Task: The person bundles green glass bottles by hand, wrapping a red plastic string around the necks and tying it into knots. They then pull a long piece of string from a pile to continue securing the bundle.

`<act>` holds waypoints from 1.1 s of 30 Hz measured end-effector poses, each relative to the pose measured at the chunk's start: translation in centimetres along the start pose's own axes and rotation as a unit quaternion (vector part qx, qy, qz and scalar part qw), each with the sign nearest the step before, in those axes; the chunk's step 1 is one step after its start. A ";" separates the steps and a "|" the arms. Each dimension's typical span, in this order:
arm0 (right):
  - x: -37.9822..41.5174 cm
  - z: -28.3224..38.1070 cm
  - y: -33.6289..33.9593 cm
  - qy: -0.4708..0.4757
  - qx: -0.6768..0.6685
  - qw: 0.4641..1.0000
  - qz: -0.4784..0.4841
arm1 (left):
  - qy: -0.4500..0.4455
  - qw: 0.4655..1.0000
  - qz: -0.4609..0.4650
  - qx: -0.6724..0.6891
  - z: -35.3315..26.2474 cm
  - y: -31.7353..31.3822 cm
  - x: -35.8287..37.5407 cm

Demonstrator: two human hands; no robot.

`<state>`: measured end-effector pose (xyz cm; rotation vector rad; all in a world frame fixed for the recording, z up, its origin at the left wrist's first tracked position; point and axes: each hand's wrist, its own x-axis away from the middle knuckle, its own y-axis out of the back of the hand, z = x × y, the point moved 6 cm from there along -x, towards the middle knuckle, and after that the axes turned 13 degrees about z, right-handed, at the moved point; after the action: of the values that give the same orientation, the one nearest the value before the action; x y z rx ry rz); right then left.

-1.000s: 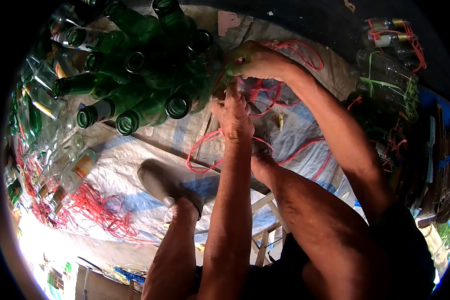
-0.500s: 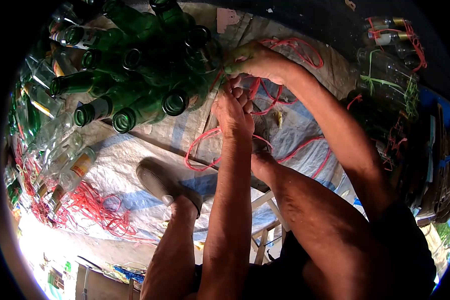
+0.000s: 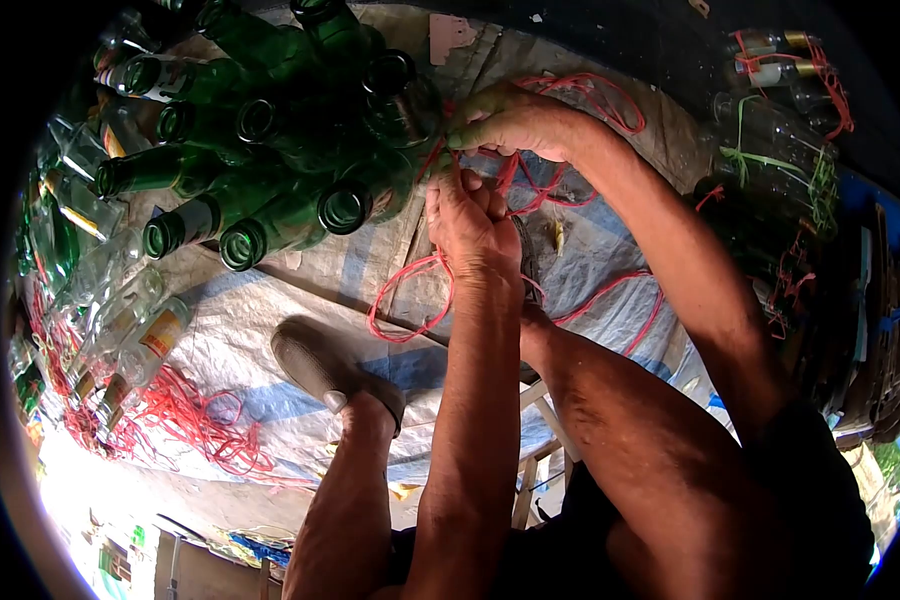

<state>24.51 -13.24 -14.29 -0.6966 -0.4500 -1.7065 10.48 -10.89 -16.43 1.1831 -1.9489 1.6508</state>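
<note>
A cluster of green glass bottles (image 3: 270, 150) stands close together, necks pointing toward me, at the upper left. Beside its right side, my left hand (image 3: 473, 220) has its fingers curled in a pinch on red plastic string (image 3: 410, 300). Just above it, my right hand (image 3: 515, 122) bends over with thumb and fingertips closed on the same string near the bottles. The two hands' fingertips nearly meet. Loops of the string hang below my left hand and spread over the sheet behind my right. Fingers partly hide the point where the string is pinched.
More bottles (image 3: 155, 335), some clear, and a tangle of red string (image 3: 205, 425) lie at the left. Tied bottles (image 3: 780, 150) and stacked flat material (image 3: 875, 320) are at the right. My shoe (image 3: 320, 355) rests on the white-and-blue sheet (image 3: 270, 300).
My left hand has shifted slightly right and its wrist has turned, staying near the right fingertips. My right hand has hardly moved. The bottles appear slightly farther left.
</note>
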 end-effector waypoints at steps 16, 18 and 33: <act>0.3 1.0 0.0 0.013 0.086 0.996 0.008 | -0.302 0.877 0.038 -0.373 -2.3 -1.6 1.6; 0.2 1.0 0.0 0.027 0.079 0.996 0.007 | -0.274 0.888 0.048 -0.365 -2.2 -1.8 1.8; 0.2 -0.1 -0.5 0.057 0.007 0.998 0.009 | -0.237 0.920 0.031 -0.311 -3.1 -2.7 1.6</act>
<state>24.02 -13.37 -14.18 -0.5891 -0.3745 -1.7155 10.75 -8.59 -12.62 1.3199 -2.5439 0.6703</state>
